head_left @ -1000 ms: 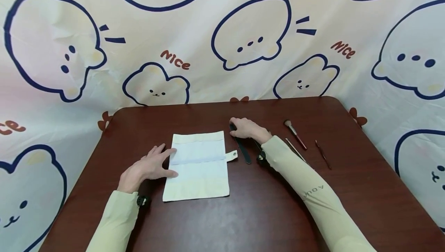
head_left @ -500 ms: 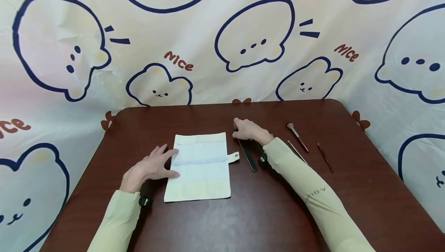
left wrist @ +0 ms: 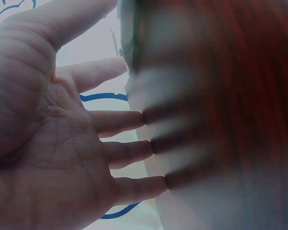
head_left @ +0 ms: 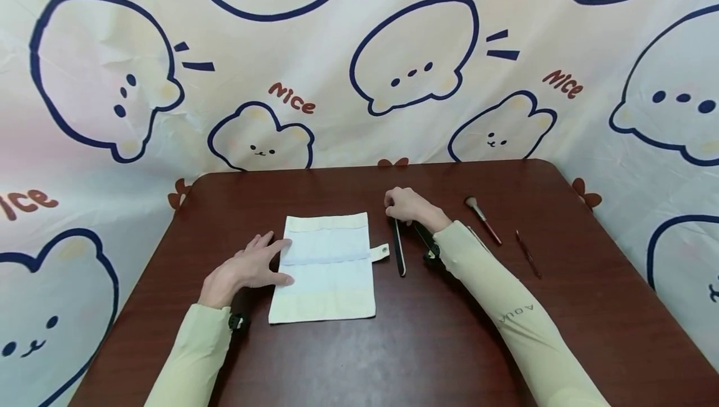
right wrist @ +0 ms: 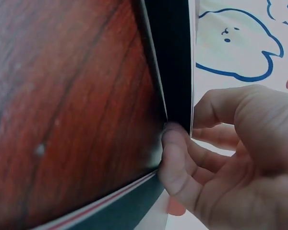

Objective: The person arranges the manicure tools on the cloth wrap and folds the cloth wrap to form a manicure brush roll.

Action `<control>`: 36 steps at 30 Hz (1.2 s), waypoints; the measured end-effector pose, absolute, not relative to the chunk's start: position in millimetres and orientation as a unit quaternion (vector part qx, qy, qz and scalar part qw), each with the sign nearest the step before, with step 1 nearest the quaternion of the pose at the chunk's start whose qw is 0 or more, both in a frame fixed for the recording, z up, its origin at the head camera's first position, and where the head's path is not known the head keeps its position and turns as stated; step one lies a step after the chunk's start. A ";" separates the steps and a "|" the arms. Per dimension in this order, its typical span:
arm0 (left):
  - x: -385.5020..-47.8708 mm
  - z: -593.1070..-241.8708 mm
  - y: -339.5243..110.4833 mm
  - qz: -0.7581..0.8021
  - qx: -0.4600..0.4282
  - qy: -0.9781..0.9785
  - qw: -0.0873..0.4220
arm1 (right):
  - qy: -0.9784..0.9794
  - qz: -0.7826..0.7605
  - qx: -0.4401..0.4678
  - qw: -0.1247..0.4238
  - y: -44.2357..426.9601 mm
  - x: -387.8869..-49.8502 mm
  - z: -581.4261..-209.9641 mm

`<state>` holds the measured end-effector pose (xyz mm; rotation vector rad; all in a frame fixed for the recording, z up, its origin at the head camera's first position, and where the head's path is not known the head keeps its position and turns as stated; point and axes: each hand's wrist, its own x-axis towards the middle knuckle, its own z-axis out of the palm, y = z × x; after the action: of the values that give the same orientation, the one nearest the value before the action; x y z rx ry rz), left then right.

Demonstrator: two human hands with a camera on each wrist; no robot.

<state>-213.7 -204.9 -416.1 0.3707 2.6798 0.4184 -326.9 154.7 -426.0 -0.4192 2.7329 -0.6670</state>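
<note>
A white cloth pouch [head_left: 331, 294] with a snap strap [head_left: 379, 253] lies flat on the table. My left hand [head_left: 247, 273] rests at its left edge, thumb and index finger on the cloth, the other fingers spread on the table. Right of the pouch, my right hand [head_left: 412, 206] pinches the far end of a dark, flat nail file [head_left: 399, 251], which is turned partly on edge. In the right wrist view the file [right wrist: 173, 57] is between thumb and fingers [right wrist: 175, 163]; a second dark strip with a red line [right wrist: 115, 206] is beside it.
On the brown table [head_left: 359, 363], a makeup brush [head_left: 484, 221] and a thin reddish-brown tool [head_left: 528, 254] lie to the right. Another slim item is mostly hidden by my right sleeve. A patterned curtain [head_left: 326, 51] hangs behind the table.
The file has been tilted from flat onto its edge in my right hand, which has shifted slightly right. My left hand has stayed on the pouch.
</note>
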 end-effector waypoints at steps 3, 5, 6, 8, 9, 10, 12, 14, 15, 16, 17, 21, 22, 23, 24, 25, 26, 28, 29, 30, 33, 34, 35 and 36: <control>-214.9 -416.0 -202.7 0.154 0.137 0.958 0.199 | 0.946 -0.253 -0.141 0.148 160.4 -327.8 -422.3; -216.2 -415.1 -201.3 0.154 0.138 0.958 0.197 | 0.941 -0.270 -0.141 0.145 164.1 -328.0 -417.5; -216.8 -414.5 -200.8 0.152 0.137 0.959 0.196 | 0.938 -0.280 -0.144 0.143 166.2 -328.2 -414.6; -218.3 -413.5 -199.8 0.150 0.136 0.960 0.195 | 0.931 -0.303 -0.148 0.139 170.1 -328.6 -407.8; -219.0 -413.1 -199.2 0.150 0.136 0.960 0.194 | 0.928 -0.315 -0.148 0.134 172.5 -328.8 -404.8; -219.6 -412.9 -198.4 0.152 0.136 0.959 0.195 | 0.925 -0.325 -0.149 0.130 175.0 -329.0 -401.8; -220.8 -413.5 -196.9 0.153 0.139 0.958 0.197 | 0.918 -0.348 -0.142 0.126 179.9 -329.3 -396.9; -221.3 -414.7 -196.1 0.157 0.140 0.957 0.201 | 0.910 -0.370 -0.135 0.127 183.1 -329.6 -393.4; -220.9 -415.1 -196.2 0.156 0.140 0.957 0.201 | 0.906 -0.380 -0.135 0.128 183.6 -330.0 -392.1; -220.5 -415.5 -196.5 0.156 0.137 0.957 0.203 | 0.901 -0.390 -0.138 0.128 183.0 -330.3 -390.9; -219.9 -415.8 -197.2 0.154 0.135 0.957 0.203 | 0.896 -0.400 -0.142 0.128 181.8 -330.7 -390.0; -217.7 -415.8 -200.2 0.156 0.126 0.958 0.204 | 0.873 -0.446 -0.159 0.120 172.9 -331.7 -387.9; -217.4 -415.9 -200.6 0.158 0.127 0.958 0.204 | 0.867 -0.456 -0.162 0.116 170.4 -331.7 -387.9; -217.3 -416.3 -201.0 0.159 0.128 0.958 0.204 | 0.863 -0.465 -0.165 0.113 168.0 -332.0 -388.2; -217.2 -416.5 -201.5 0.159 0.130 0.958 0.203 | 0.857 -0.475 -0.168 0.111 165.5 -332.3 -388.8; -217.0 -416.7 -202.0 0.157 0.131 0.958 0.201 | 0.851 -0.484 -0.174 0.109 162.8 -332.7 -389.4; -216.6 -416.9 -202.6 0.156 0.132 0.958 0.200 | 0.845 -0.492 -0.179 0.107 159.8 -333.4 -390.3; -216.0 -417.0 -204.2 0.151 0.133 0.959 0.199 | 0.832 -0.513 -0.187 0.104 153.2 -334.8 -392.0; -215.7 -416.9 -205.1 0.148 0.134 0.960 0.197 | 0.824 -0.524 -0.189 0.101 149.3 -335.4 -393.0; -215.2 -416.5 -205.8 0.146 0.135 0.960 0.196 | 0.817 -0.536 -0.189 0.099 145.2 -335.8 -394.0; -214.0 -416.2 -208.0 0.144 0.136 0.960 0.197 | 0.797 -0.568 -0.186 0.091 132.0 -336.4 -397.0; -213.6 -416.1 -208.8 0.145 0.135 0.960 0.198 | 0.791 -0.577 -0.183 0.088 127.6 -336.3 -398.2; -213.1 -416.1 -209.8 0.145 0.136 0.960 0.198 | 0.786 -0.585 -0.181 0.086 123.1 -335.9 -399.1; -212.7 -416.2 -210.9 0.145 0.136 0.959 0.200 | 0.780 -0.594 -0.177 0.086 118.9 -335.6 -399.9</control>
<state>-212.7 -210.9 -416.2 0.3809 2.6825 0.4054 -335.6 118.9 -399.9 -0.5281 2.3262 -1.7694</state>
